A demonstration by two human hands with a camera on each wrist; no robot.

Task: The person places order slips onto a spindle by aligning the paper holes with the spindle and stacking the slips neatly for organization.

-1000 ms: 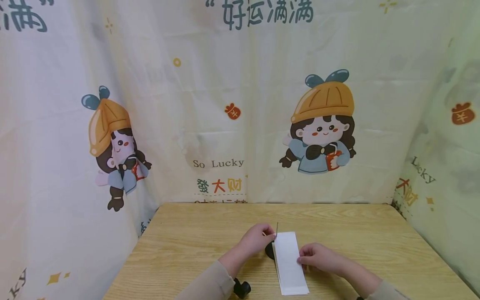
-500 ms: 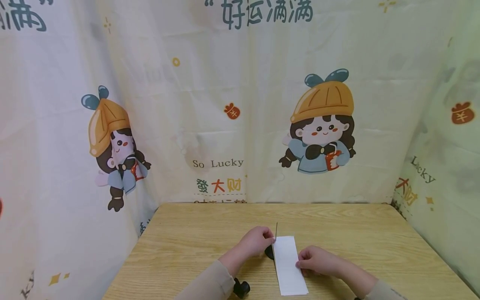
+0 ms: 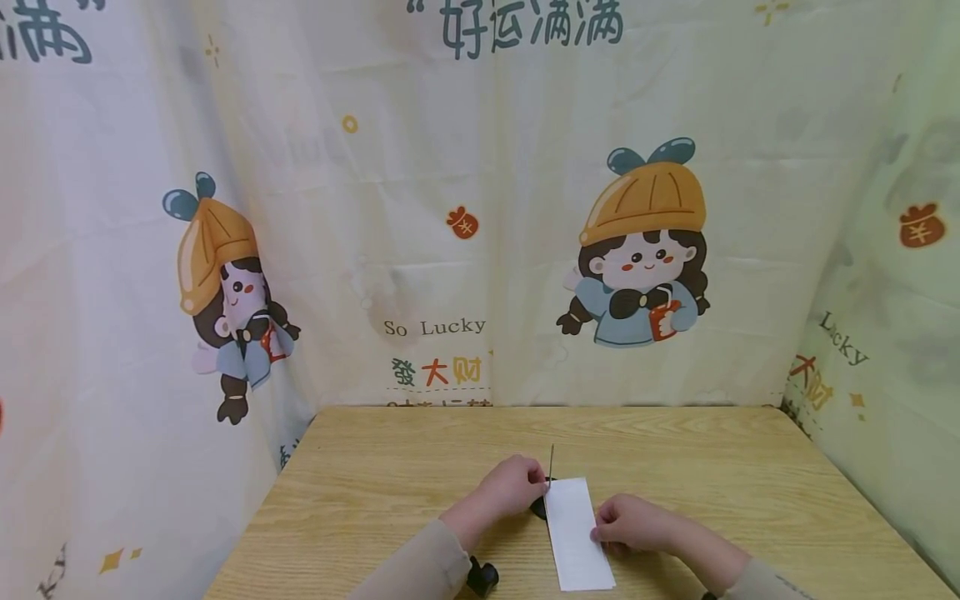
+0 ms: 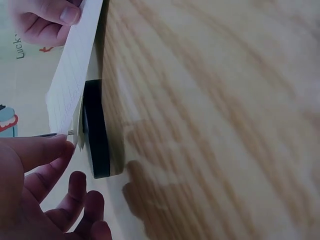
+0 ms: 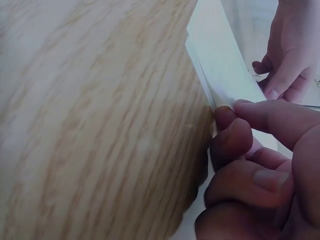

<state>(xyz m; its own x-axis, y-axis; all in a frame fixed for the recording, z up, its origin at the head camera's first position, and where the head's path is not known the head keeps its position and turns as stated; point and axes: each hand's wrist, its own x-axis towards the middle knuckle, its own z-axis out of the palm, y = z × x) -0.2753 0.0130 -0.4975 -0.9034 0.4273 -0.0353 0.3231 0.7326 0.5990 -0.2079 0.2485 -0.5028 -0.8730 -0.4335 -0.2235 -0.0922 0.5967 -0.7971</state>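
Note:
A narrow white paper slip (image 3: 579, 537) lies tilted against a bill spike, whose thin upright rod (image 3: 552, 461) rises at the slip's far left corner. The round black base (image 4: 96, 130) shows beneath the paper in the left wrist view. Thumb and fingers of my left hand (image 3: 517, 483) pinch that corner beside the rod; its other fingers curl loosely. On the slip's right edge, my right hand (image 3: 633, 523) pinches the paper between thumb and forefinger. More paper layers (image 4: 78, 127) show under the slip near the base. The exact spot where rod meets paper is hidden by my left fingertips.
The wooden table (image 3: 390, 467) spreads around both hands. A small black object (image 3: 482, 577) is at my left sleeve, close to the front. A printed curtain (image 3: 420, 233) hangs behind the table and along both sides.
The slip's far edge has come lower along the rod, so more of the rod stands above it. Both hands have shifted slightly down with the paper, keeping their pinch.

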